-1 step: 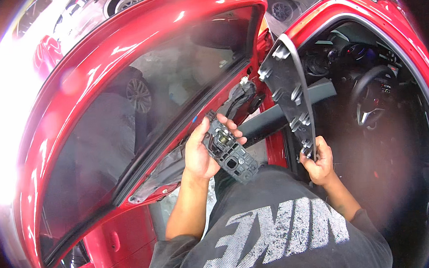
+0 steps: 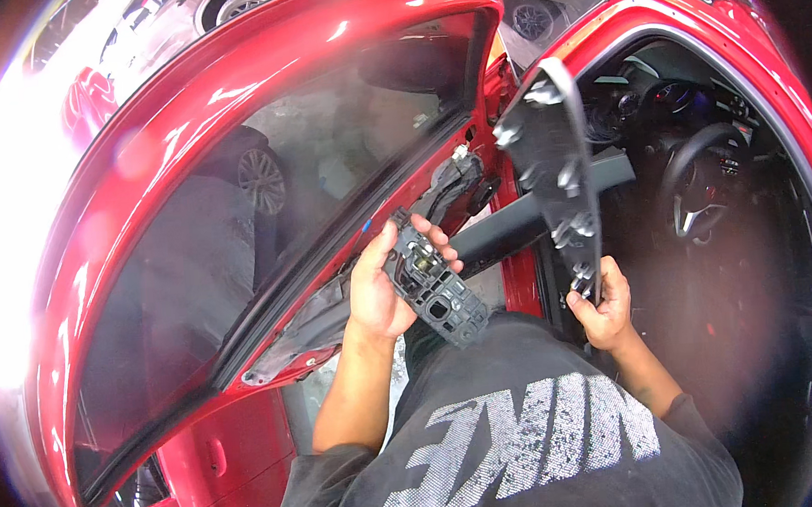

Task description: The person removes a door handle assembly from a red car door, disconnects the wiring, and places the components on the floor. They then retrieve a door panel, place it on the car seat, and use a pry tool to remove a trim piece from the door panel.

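My left hand (image 2: 377,278) is closed round a black plastic bracket (image 2: 438,289) with moulded ribs and square openings, held at a slant in front of my chest. The fingertips show along its far side, and the thumb lies near its top end. In my right hand (image 2: 604,306) the lower end of a long black trim panel (image 2: 553,156) is pinched between thumb and fingers. That panel stands nearly upright, its inner face with several pale clips turned toward the left. Its upper part is smeared by motion.
A red car door (image 2: 230,115) with dark window glass stands open on the left, its inner side partly stripped, with a plastic liner (image 2: 308,324) along it. To the right lies the dark cabin with a steering wheel (image 2: 702,184). A dark grey strip (image 2: 507,233) spans behind both parts.
The upper end of the trim panel has swung slightly to the right and up in my right hand. My left hand and the bracket have hardly moved.
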Tool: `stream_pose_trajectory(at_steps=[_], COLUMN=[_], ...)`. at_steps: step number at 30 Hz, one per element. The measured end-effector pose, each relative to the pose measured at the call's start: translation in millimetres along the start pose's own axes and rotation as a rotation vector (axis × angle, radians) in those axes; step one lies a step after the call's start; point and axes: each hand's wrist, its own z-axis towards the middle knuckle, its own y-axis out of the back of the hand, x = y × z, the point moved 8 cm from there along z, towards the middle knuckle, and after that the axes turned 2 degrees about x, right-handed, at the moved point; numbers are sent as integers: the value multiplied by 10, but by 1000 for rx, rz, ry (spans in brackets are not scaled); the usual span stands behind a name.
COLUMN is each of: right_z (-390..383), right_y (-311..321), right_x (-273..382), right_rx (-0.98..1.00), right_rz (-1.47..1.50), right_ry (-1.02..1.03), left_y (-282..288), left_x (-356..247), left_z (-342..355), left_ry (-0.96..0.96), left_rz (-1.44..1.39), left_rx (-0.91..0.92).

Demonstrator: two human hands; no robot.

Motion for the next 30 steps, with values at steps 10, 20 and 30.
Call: stream_pose_trajectory(at_steps=[10, 20, 30], right_z=[85, -123, -1254], right_y=[-368, -300, 582], right_x=[-179, -345, -1793], right_rx=[204, 175, -432], right_rz=[-172, -58, -469], right_ry=[-263, -251, -407], left_y=[45, -450, 495], left_x=[400, 1129, 384], left_z=[108, 97, 120], left_ry=[-76, 28, -212], left_rz=[271, 722, 2124], left_rx=[-245, 125, -177])
